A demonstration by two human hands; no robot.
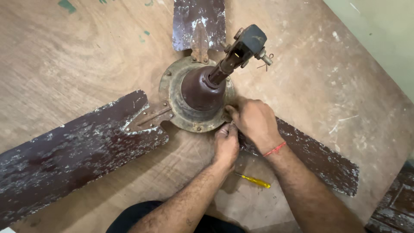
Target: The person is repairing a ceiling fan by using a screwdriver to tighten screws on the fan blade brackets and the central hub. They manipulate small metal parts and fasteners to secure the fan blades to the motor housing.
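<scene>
An old brown ceiling fan lies on a wooden board, its rusty motor housing (196,95) in the middle with the down rod (241,49) pointing up to the right. Both hands work at the housing's lower right rim, where a blade bracket meets it. My right hand (254,121) lies over the root of the right blade (319,157), fingers curled at the rim. My left hand (226,144) sits just below it, fingertips pinched at the same spot. What the fingers hold is hidden.
A long flaking blade (73,159) stretches to the left and a third blade (199,21) points away at the top. A small yellow-handled screwdriver (254,181) lies on the wooden board (86,64) between my forearms. The board's edge runs along the right side.
</scene>
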